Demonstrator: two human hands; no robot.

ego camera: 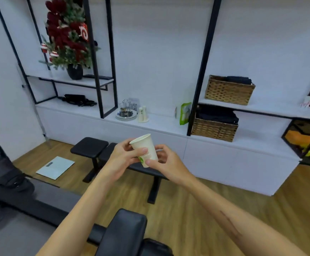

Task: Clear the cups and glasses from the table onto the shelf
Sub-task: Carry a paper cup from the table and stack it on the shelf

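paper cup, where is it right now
In the head view the paper cup is mid-frame, tilted and held in the air between the left hand and right hand, above the black bench, short of the white shelf.

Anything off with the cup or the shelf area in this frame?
Nothing spilled or broken. The paper cup is tilted, mouth leaning up and left, held in the air between the left hand and right hand over the black bench, not yet on the white shelf. No liquid shows.
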